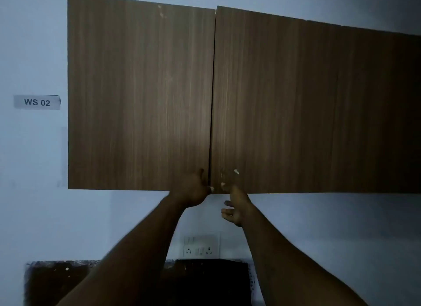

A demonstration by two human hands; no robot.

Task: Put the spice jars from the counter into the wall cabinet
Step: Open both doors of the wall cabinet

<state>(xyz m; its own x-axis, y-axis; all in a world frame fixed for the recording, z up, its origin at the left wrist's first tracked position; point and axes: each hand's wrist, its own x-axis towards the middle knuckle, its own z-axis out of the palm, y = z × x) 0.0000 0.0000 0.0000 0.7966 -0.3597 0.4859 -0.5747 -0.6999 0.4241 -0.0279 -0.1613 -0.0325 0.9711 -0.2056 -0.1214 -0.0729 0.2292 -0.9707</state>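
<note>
— How many doors is the wall cabinet (pixel 250 55) showing?
— Two, both sitting shut, above one socket plate (pixel 201 246).
— And the hands?
— Two are reaching up. The left hand (pixel 193 190) is pinching the left door (pixel 141 96) at its bottom corner, and the right hand (pixel 235 206) is hovering with fingers (pixel 227 213) loosely curled.

A pale, bluish-white wall (pixel 34 44) is filling the frame from edge to edge. At the middle left a grey label (pixel 37 102) reading "WS 02" is sticking to it, and a faint discoloured vertical strip is showing just right of and below the label. Low in the centre a white switch-and-socket plate (pixel 201 246) is sitting flush on the wall. Directly beneath it a dark speckled slab (pixel 57 280) is running along the bottom of the frame. The light is staying dim, and the wall is greying into shadow toward the upper right.
</note>
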